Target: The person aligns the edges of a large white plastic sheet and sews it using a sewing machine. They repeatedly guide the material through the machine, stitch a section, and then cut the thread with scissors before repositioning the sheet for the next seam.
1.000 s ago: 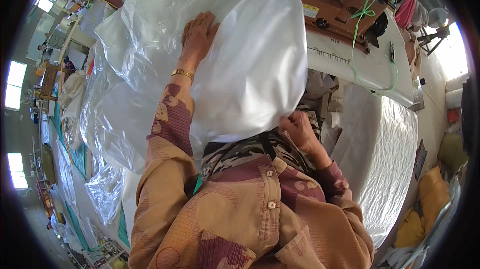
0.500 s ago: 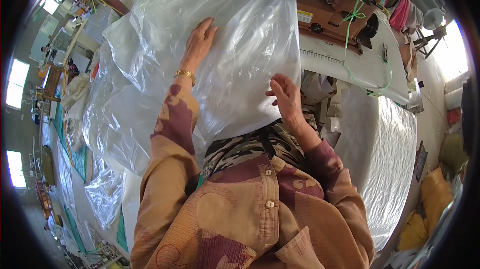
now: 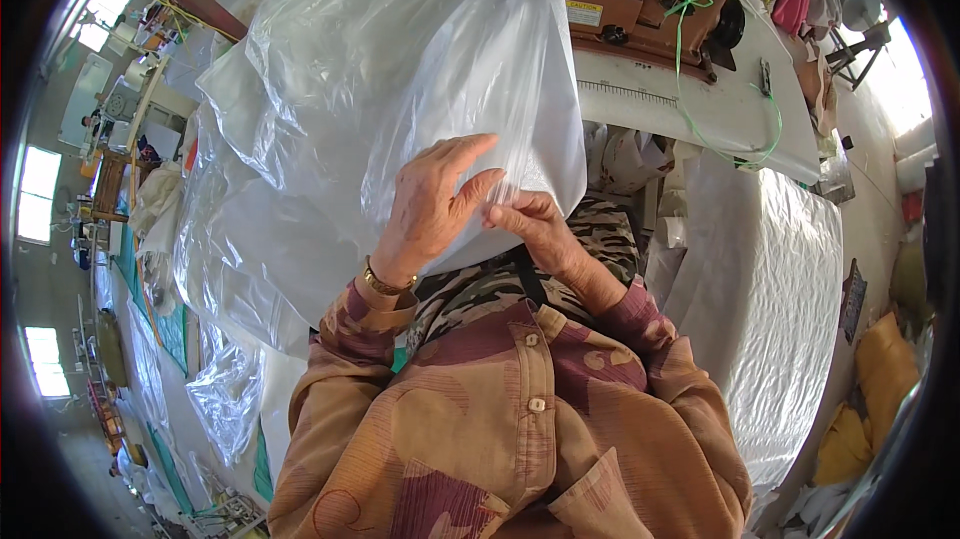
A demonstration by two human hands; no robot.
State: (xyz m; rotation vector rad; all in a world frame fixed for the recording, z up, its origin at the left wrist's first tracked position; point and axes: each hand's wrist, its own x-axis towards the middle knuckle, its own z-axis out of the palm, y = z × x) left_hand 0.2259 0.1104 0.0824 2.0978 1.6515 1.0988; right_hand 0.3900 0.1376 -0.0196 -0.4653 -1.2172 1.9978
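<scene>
A large clear plastic sheet [image 3: 330,89] spreads over the work surface and down across my lap, its upper right corner running under the brown sewing machine [image 3: 640,24]. My right hand [image 3: 543,231] pinches a gathered fold of the sheet near its lower right edge, thumb against fingers. Just left of it, my left hand [image 3: 432,201] rests against the same fold with its fingers stretched and thumb apart; a gold watch is on that wrist. Folds run from the pinch up toward the machine.
A pale machine table [image 3: 740,124] with a printed ruler scale lies to the right, a green string [image 3: 680,69] dangling over it. Below it stands a stack of shiny plastic film [image 3: 770,309]. Yellow sacks [image 3: 880,369] lie at far right; cluttered benches line the left.
My left hand has come down and right from the middle of the sheet. My right hand has moved slightly left and down and now pinches the plastic, which has bunched into folds.
</scene>
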